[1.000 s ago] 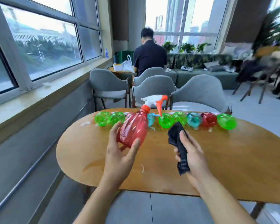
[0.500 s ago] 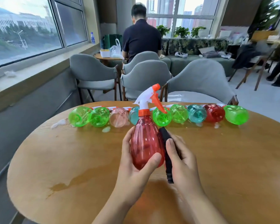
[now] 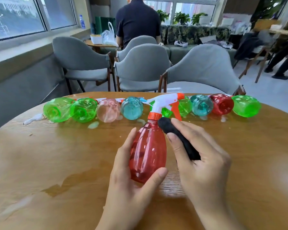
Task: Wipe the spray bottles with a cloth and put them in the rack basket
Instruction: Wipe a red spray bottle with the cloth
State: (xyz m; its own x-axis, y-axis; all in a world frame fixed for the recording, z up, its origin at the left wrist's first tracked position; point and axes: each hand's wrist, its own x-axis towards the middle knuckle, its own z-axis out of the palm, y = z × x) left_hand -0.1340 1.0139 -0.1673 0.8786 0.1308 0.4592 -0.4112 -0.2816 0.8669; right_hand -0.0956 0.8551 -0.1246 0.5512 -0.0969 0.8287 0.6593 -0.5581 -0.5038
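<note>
Red spray bottle (image 3: 148, 153) stands upright at the centre of the frame, its base clamped in the left hand (image 3: 130, 185), thumb across the lower front. The right hand (image 3: 199, 161) is closed around a rolled black cloth (image 3: 178, 138), whose tip touches the bottle's shoulder just below the orange collar. Behind them, across the middle of the frame, a row of bottles (image 3: 131, 107) lies on the wet wooden counter (image 3: 56, 155).
</note>
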